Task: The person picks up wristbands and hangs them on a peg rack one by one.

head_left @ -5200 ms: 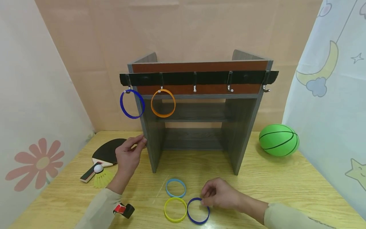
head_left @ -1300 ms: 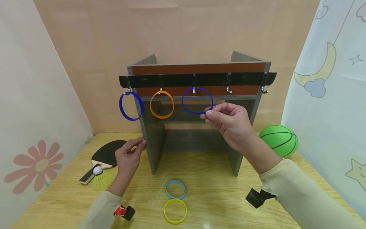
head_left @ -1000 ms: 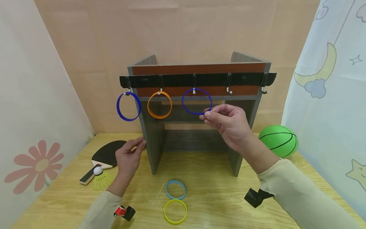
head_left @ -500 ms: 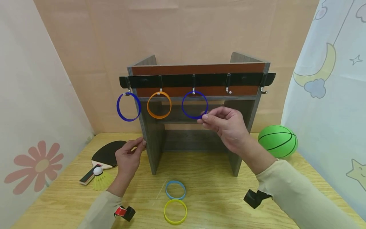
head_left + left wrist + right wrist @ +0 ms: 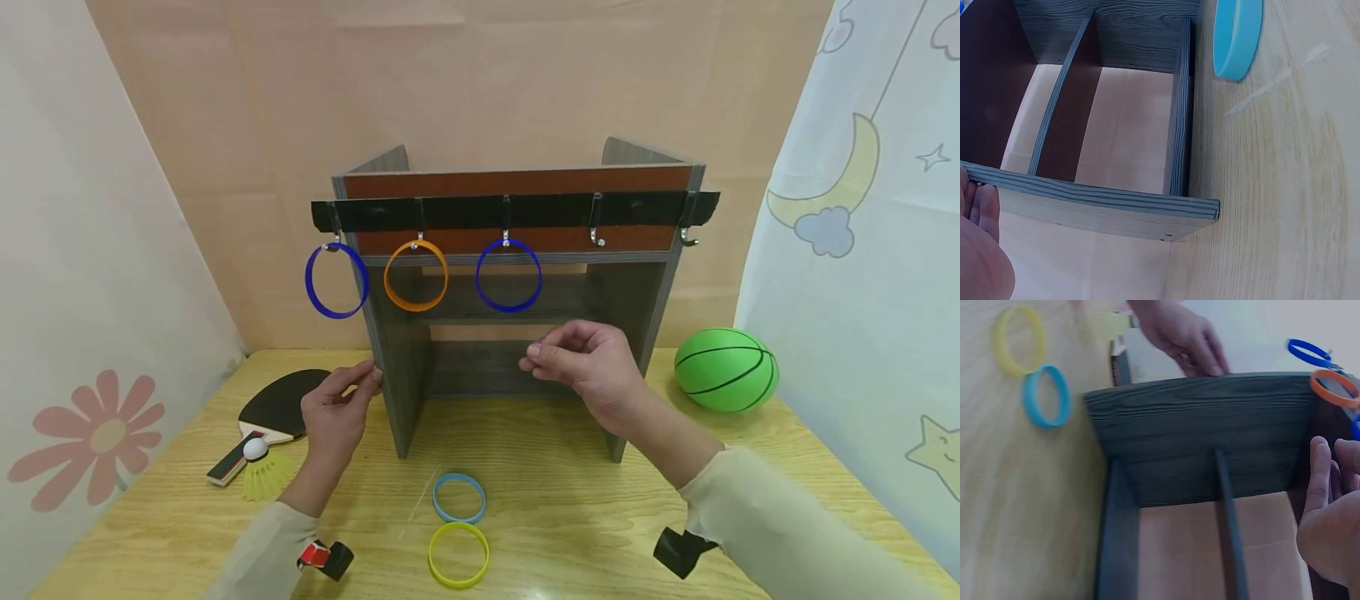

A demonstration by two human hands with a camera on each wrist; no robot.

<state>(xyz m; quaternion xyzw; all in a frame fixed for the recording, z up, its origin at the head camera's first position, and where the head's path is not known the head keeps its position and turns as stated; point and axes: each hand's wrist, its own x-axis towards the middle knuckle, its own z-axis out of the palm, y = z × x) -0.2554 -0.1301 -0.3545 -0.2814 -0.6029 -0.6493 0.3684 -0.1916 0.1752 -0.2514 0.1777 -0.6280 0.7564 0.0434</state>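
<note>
A dark blue wristband (image 5: pixel 509 276) hangs from the middle hook of the black hook strip (image 5: pixel 465 212) on a small grey shelf (image 5: pixel 393 367). Another blue wristband (image 5: pixel 309 287) and an orange wristband (image 5: pixel 416 276) hang from the two hooks to its left. My right hand (image 5: pixel 592 367) is below and right of the middle wristband, apart from it, holding nothing, fingers loosely bent. My left hand (image 5: pixel 337 408) holds the outer edge of the shelf's left panel with thumb and fingertips. On the table lie a light blue wristband (image 5: pixel 459 498) and a yellow wristband (image 5: pixel 458 555), almost touching.
The two right hooks (image 5: pixel 597 238) carry nothing. A table tennis bat (image 5: pixel 279 404) and a yellow shuttlecock (image 5: pixel 264 475) lie at the left. To the right of the shelf sits a green ball (image 5: pixel 726 370). Patterned cloths flank both sides.
My right hand brought the dark blue wristband up from the table to the middle hook, then let go and moved down. The left hand stays on the shelf panel.
</note>
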